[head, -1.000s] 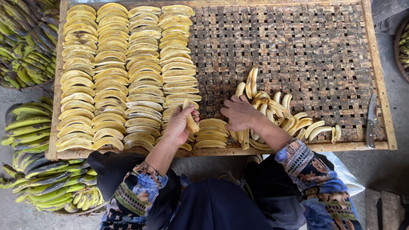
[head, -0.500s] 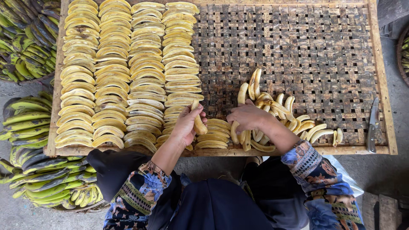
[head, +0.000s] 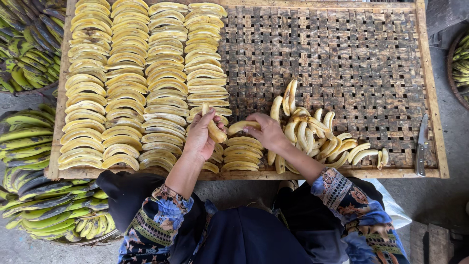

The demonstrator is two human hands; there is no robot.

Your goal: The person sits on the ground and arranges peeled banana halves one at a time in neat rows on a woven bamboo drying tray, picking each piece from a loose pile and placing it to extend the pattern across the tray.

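My left hand (head: 200,137) is closed around a peeled yellow banana (head: 213,128) held upright over the near edge of a woven drying tray (head: 342,54). My right hand (head: 266,129) grips another peeled banana piece (head: 240,126) lying crosswise, just right of the first. Below the hands a short stack of flattened banana slices (head: 242,156) starts a new row. Several long rows of laid-out slices (head: 127,83) fill the tray's left part. A loose pile of peeled bananas (head: 317,134) lies right of my right hand.
A knife (head: 421,146) rests on the tray's right edge. Baskets of unpeeled green-yellow bananas stand at the left (head: 34,146) and upper left (head: 27,44), and another shows at the far right (head: 461,58). The tray's wooden frame (head: 430,73) borders bare weave.
Both hands rose from the slice stack and pile. My right hand lifted a banana piece and brought it toward the banana in my left hand.
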